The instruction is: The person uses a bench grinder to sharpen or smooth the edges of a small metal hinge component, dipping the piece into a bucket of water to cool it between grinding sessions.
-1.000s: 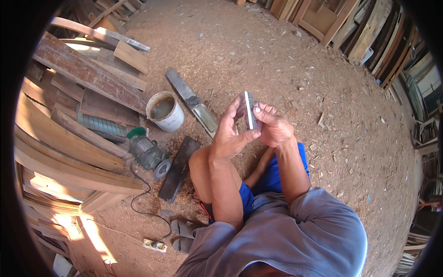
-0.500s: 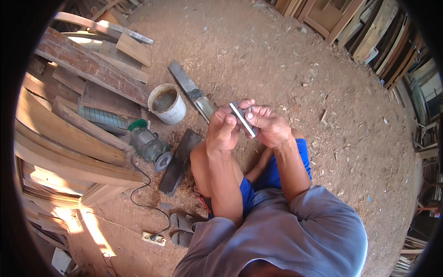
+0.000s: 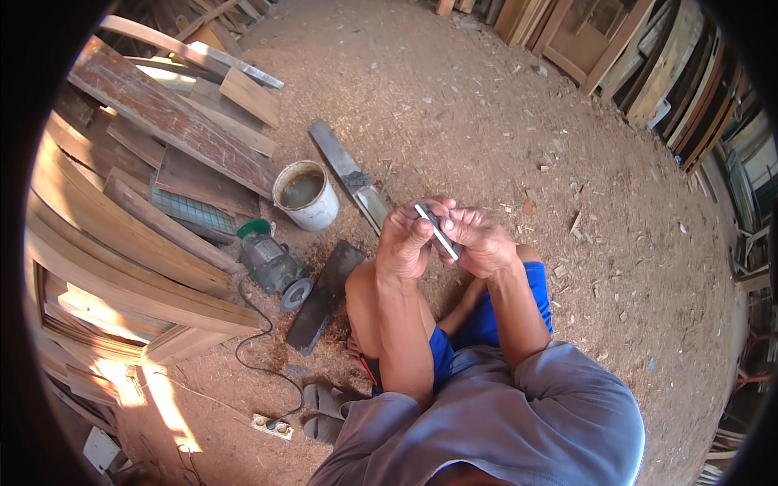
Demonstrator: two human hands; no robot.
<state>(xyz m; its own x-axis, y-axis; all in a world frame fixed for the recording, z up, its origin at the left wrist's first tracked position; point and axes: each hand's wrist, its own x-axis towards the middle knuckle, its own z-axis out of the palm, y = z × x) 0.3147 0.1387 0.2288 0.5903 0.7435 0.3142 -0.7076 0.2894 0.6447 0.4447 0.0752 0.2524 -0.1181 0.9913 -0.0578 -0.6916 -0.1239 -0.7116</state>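
Observation:
Up in front of my knees, both hands hold a small flat dark metal blade (image 3: 438, 232) with a bright straight edge, much like a plane iron. My left hand (image 3: 403, 243) grips it from the left, thumb and fingers closed on it. From the other side, my right hand (image 3: 484, 243) pinches it, with the thumb against its face. Fingers cover part of the blade. Just beyond my left hand, a long narrow board (image 3: 331, 148) lies on the ground, bearing a pale sharpening stone (image 3: 372, 206) and a dark lump.
A bucket of murky water (image 3: 312, 212) stands left of the board. Nearer lie a green bench grinder (image 3: 271, 261), a dark block (image 3: 324, 300) and a power strip (image 3: 271, 427) with a cord. Stacked planks (image 3: 174, 113) fill the left; sandals (image 3: 324, 409) lie beside me.
The view has shifted slightly, so the surroundings sit a little lower and to the right. Both hands still hold the blade, its angle little changed.

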